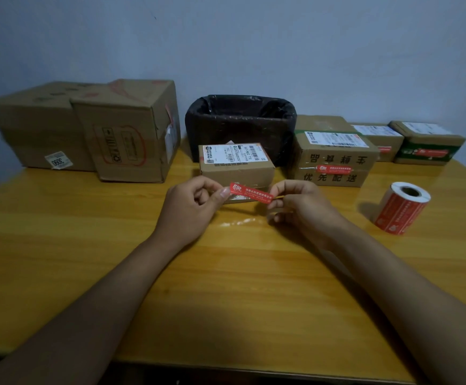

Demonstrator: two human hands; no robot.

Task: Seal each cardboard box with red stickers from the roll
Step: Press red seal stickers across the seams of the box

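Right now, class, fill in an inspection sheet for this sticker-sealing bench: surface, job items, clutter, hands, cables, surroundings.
Surface: wooden table, glossy smear near the hands.
Job items: red sticker held before small box; sticker roll on the right; three boxes at right rear already stickered.
Clutter: black-lined bin; two large boxes at left rear.
Hands: left hand and right hand each pinch a sticker end.
Cables: nothing seen.
Surroundings: plain wall.

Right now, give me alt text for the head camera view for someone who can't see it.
Two hands, left hand and right hand, pinch the ends of a red sticker in front of a small cardboard box on a wooden table. A sticker roll stands to the right; more boxes and a black-lined bin line the back wall.
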